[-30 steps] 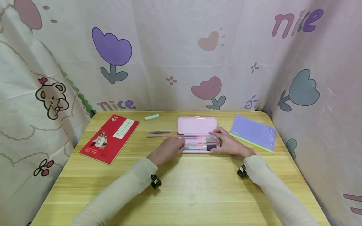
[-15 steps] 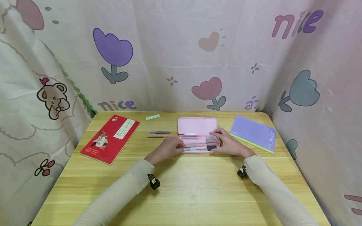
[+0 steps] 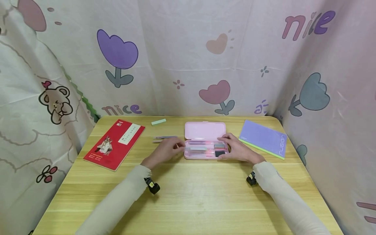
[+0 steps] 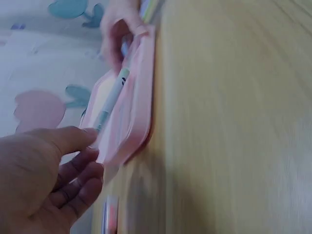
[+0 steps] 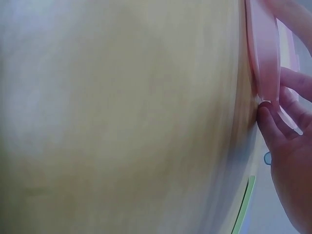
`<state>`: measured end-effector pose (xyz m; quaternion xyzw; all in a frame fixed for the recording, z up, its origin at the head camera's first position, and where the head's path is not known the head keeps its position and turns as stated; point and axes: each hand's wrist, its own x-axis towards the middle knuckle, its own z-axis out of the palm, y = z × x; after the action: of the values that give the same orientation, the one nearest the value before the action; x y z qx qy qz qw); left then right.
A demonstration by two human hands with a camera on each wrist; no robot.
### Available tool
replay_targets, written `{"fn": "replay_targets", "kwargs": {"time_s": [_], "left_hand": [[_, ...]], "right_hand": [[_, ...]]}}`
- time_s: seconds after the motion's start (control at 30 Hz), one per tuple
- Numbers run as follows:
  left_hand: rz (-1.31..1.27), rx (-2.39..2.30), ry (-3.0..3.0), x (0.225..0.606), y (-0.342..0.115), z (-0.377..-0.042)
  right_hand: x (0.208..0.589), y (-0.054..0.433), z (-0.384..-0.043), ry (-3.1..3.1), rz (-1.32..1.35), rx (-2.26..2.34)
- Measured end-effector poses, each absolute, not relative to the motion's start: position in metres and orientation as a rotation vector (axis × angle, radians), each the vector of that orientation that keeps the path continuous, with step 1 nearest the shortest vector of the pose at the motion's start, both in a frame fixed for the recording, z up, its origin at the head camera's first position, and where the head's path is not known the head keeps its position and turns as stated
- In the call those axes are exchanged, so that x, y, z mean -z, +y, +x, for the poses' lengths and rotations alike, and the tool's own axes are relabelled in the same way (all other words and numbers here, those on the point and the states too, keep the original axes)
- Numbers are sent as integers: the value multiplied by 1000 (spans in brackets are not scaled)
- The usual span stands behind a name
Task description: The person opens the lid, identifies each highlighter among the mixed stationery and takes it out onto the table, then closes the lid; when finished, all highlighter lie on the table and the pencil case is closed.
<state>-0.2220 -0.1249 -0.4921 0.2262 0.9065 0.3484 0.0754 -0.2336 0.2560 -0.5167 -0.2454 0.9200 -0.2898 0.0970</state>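
Note:
A pink pencil case (image 3: 204, 131) lies with its lid raised at the back middle of the table, pens and small blocks in its compartments. My left hand (image 3: 166, 149), at the case's left end, pinches a pale pen with green parts (image 4: 114, 96) between thumb and fingers. That pen slants over the case, its far end above the tray. At the other end, my right hand (image 3: 239, 149) grips the case's right side, with the thumb (image 5: 267, 119) at its corner in the right wrist view. Part of the case's right end is hidden behind those fingers.
Several slim pens (image 3: 158, 138) lie left of the case, partly behind my left hand. A small pale green bar (image 3: 158, 122) rests farther back. A red booklet (image 3: 113, 147) is at the left, a purple notebook (image 3: 264, 137) at the right. A patterned curtain (image 3: 176, 49) hangs behind the table.
My left hand has drawn left from inside the case, lifting the pale pen out of the front compartment. My right hand has stayed on the case.

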Motion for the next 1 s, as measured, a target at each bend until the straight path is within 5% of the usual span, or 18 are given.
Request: {"fn": "replay_targets", "kwargs": {"time_s": [0.47, 1.0], "left_hand": [[458, -1210, 2759, 492, -229, -221], [530, -904, 2946, 517, -246, -223]], "right_hand": [[516, 257, -234, 2709, -724, 876], [517, 257, -234, 2717, -733, 868]]}}
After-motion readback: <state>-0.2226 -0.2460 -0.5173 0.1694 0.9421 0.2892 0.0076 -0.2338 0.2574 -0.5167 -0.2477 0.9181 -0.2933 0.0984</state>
